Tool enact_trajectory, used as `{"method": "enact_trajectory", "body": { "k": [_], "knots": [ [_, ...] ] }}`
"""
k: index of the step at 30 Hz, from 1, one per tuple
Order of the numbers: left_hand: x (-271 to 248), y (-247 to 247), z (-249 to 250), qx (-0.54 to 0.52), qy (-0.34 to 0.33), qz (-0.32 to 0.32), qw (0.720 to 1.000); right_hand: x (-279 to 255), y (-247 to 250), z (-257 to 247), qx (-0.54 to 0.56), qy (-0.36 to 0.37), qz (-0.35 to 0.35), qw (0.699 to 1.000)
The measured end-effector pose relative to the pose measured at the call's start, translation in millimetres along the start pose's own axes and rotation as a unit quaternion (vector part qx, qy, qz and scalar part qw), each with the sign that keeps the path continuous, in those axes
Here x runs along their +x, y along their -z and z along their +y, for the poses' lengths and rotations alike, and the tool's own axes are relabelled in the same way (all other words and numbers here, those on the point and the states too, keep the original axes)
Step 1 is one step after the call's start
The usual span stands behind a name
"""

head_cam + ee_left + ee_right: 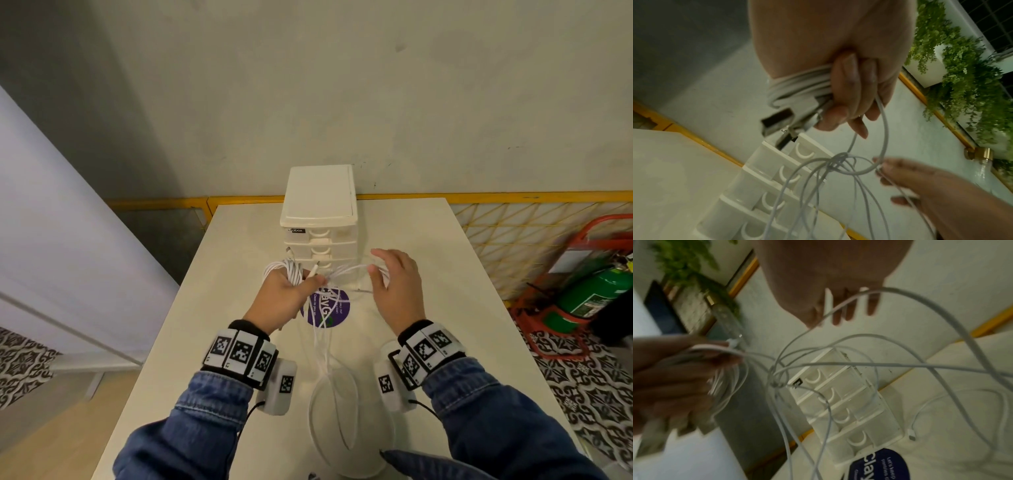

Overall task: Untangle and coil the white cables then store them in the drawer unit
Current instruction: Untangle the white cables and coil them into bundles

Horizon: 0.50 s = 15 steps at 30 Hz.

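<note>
My left hand [289,291] grips a coiled bundle of white cable [284,270] in front of the white drawer unit [318,219], with USB plugs [777,120] sticking out past its curled fingers [844,91]. Loose strands run from the coil to a knot [838,160] and hang down in loops [332,394] over the table. My right hand [387,277] hovers to the right with fingers [849,309] straight and spread; a strand [900,293] lies across them. The drawers are all closed.
A purple round sticker [325,308] lies on the white table [428,260] under the hands. A cable end with a connector [911,434] rests beside the drawer unit. A yellow mesh fence [513,233] and a green extinguisher [589,294] stand to the right.
</note>
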<state>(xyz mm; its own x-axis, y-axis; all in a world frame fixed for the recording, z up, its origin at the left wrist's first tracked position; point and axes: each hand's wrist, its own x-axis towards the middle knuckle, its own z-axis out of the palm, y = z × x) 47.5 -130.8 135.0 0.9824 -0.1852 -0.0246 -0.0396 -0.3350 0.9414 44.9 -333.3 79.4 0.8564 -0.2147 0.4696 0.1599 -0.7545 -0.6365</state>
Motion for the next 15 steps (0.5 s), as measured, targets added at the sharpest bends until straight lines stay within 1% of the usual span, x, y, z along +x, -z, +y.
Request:
{"method": "enact_trajectory", "body": {
  "k": [1, 2, 3, 4, 5, 7, 9, 13, 15],
  "knots": [
    [-0.2, -0.5, 0.4, 0.004, 0.003, -0.001, 1.0, -2.8, 0.7, -6.7, 0.03, 0.066, 0.028, 0.997],
    [-0.4, -0.6, 0.7, 0.006, 0.004, -0.004, 1.0, -5.2, 0.8, -12.6, 0.055, 0.125, 0.036, 0.99],
    [-1.0, -0.3, 1.1, 0.006, -0.001, -0.006, 1.0, -7.1, -0.3, -16.9, 0.069, 0.171, 0.023, 0.983],
    [-1.7, -0.3, 1.5, 0.004, -0.007, -0.007, 1.0, -8.5, -2.8, -19.1, 0.064, 0.201, 0.0, 0.977],
    [-2.5, -0.5, 1.3, 0.001, -0.01, -0.009, 1.0, -9.3, -6.1, -19.3, 0.039, 0.216, -0.022, 0.975],
    [-4.2, -0.7, 2.0, -0.006, -0.011, -0.011, 1.0, -10.8, -13.9, -14.7, -0.036, 0.214, -0.054, 0.975],
    [-4.9, -0.4, 1.8, -0.011, -0.01, -0.012, 1.0, -12.3, -18.8, -10.7, -0.076, 0.207, -0.085, 0.972],
    [-4.8, 0.7, 1.6, -0.017, -0.006, -0.011, 1.0, -11.8, -24.6, -6.5, -0.095, 0.218, -0.113, 0.965],
    [-3.1, 0.6, -1.2, -0.016, -0.002, 0.0, 1.0, -12.1, -25.1, -5.7, -0.085, 0.207, -0.114, 0.968]
  ]
}}
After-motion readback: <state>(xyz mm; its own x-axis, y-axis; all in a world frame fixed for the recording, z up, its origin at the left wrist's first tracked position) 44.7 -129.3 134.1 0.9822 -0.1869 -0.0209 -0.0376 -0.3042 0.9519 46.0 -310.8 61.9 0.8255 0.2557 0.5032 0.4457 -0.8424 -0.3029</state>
